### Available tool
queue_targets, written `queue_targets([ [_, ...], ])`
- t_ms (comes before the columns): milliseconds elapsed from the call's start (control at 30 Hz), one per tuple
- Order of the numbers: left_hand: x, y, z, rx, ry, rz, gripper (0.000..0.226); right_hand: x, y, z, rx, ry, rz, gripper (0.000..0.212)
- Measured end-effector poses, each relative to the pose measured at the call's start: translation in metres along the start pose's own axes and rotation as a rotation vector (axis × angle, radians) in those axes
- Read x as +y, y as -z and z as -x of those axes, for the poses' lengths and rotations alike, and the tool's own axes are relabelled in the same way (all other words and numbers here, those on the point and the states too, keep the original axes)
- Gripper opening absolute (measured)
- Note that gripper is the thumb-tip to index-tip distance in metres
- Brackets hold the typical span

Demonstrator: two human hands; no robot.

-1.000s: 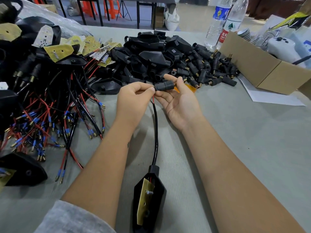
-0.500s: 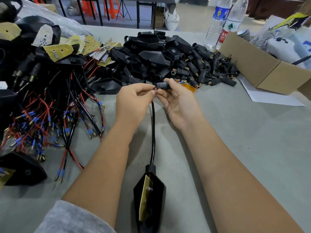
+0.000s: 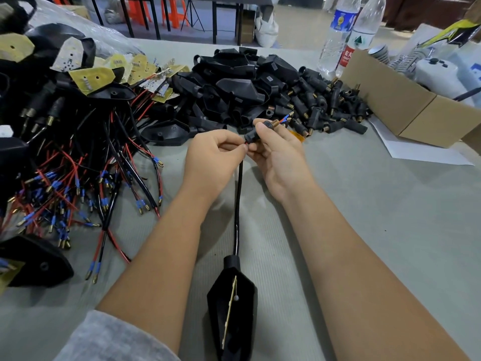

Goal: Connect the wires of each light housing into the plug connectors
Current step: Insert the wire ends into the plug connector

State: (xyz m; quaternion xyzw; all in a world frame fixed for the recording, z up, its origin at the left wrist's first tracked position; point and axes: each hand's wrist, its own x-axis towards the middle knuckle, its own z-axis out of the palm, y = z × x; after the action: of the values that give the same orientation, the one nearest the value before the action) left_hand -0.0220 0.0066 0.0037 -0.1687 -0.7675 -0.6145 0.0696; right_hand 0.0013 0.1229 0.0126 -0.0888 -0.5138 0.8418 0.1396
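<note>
At the middle of the grey cloth-covered desk [image 3: 364,217], the right hand [image 3: 279,157] holds a small black cylindrical plug connector [image 3: 256,131] between thumb and curled fingers, its grip closed around the connector's body. A brass threaded tip sticks out of the connector's far end, and thin red and blue wire ends [image 3: 285,118] poke out past that tip. The left hand [image 3: 213,157] meets it from the left, its fingertips pinching the black sheathed cable [image 3: 238,199] right where it enters the connector's near end; a bit of red wire shows at that spot. The cable runs straight toward the near edge to a black angular plastic light housing [image 3: 231,313], which lies on the desk between the two forearms with a yellow circuit board edge showing in its open side.

On the left of the desk lies a tangle of red and black wires with blue-sleeved brass terminals [image 3: 78,183], mixed with more black housings and yellow boards. At the far centre sits a heap of empty black housings [image 3: 234,84], and just right of it a pile of loose black plug connectors with brass tips [image 3: 330,108]. A brown cardboard box [image 3: 406,108] stands at the far right, with two clear plastic water bottles [image 3: 348,35] beside it and a white sheet of paper [image 3: 421,152] partly under it.
</note>
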Motion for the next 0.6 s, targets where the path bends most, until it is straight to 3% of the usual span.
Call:
queue_targets([
  [233,0.0043,-0.0016,0.0027,-0.014,-0.014,-0.047,0.016,-0.0024,0.0011,0.0001,0.038,0.009,-0.04,0.01],
  [400,0.0065,0.0,0.0044,-0.157,0.079,-0.045,0.004,-0.0041,0.0051,-0.0026,0.1,0.037,-0.11,0.011],
  [600,0.0074,0.0007,0.0048,-0.122,0.034,-0.017,0.021,-0.0039,0.0073,-0.0056,0.085,0.062,0.055,0.013],
])
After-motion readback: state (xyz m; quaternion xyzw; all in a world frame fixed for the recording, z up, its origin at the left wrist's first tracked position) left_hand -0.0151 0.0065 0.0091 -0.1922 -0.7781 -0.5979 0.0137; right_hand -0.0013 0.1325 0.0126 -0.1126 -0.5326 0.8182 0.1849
